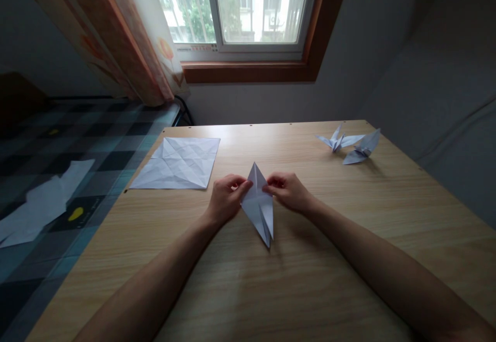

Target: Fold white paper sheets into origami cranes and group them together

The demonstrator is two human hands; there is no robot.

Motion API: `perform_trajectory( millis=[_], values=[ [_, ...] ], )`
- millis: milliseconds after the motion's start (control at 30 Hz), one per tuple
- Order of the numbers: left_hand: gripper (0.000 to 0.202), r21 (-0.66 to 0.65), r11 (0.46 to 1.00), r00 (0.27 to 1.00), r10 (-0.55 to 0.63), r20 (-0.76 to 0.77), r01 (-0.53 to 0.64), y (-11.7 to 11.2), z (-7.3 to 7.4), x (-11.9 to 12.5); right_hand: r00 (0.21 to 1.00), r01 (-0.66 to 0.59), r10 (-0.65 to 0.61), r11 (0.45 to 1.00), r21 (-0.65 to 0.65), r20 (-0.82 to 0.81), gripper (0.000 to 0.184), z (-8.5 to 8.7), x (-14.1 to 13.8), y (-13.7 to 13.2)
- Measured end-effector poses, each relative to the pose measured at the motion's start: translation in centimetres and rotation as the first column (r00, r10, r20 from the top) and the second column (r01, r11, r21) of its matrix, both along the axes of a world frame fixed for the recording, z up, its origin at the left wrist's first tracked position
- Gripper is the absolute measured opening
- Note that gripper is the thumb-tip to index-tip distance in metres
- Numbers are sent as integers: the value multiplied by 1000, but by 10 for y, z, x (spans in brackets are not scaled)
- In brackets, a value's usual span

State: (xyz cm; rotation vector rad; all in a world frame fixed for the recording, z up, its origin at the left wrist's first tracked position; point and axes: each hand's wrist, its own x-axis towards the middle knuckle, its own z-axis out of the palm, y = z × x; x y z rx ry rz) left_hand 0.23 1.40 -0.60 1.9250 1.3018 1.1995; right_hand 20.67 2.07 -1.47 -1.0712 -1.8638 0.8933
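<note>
Between my hands is a white folded paper (257, 202), a long diamond with one point away from me and its near end split into two narrow legs. My left hand (228, 197) pinches its left edge between thumb and fingers. On the opposite edge, my right hand (289, 191) pinches it the same way, with the thumb on top. The paper is held just over the wooden table (310, 290); whether its near tips touch the wood I cannot tell.
A creased white sheet (182, 164) lies flat at the table's far left. Two folded paper cranes, one crane (336, 141) beside another crane (363, 151), stand far right. Left of the table, loose paper (42, 205) lies on a checked bed (116, 120). A window (256, 11) is behind.
</note>
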Motion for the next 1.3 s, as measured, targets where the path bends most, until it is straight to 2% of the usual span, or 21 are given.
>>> perform_trajectory(
  millis=[200,267,400,533,633,767,833,967,1100,1200,1300],
  values=[
    [21,-58,998,995,-30,99,36,-1,1,2,998,10,-18,994,110,67,9,5,2,-1],
    [20,-46,999,995,-23,98,28,-1,2,2,996,-15,6,995,98,91,2,6,4,-1],
    [18,-35,999,995,-2,97,5,0,2,2,992,-29,21,998,64,121,6,3,8,-1],
    [18,-75,997,993,-14,118,23,1,0,2,989,-15,1,995,95,148,5,1,10,0],
    [18,-97,994,989,-39,140,53,0,-1,2,988,-13,-4,993,115,151,6,1,10,0],
    [18,-166,974,981,-134,139,157,-1,3,-1,989,-49,20,980,195,148,15,0,12,-1],
    [25,-182,966,983,-177,59,185,-1,5,-3,985,-91,49,962,258,165,21,-3,13,-2],
    [28,-86,971,959,-235,-160,223,-1,8,-5,961,-199,113,914,352,251,32,-5,18,-2],
    [18,51,955,902,-256,-346,291,-5,7,-7,920,-237,92,904,356,380,25,3,17,-10],
    [17,155,910,792,-238,-562,384,-10,8,-7,824,-287,32,885,367,566,16,14,11,-21],
    [34,194,871,675,-191,-713,452,-16,10,-7,664,-350,-39,867,356,747,28,22,1,-34]
  ],
)
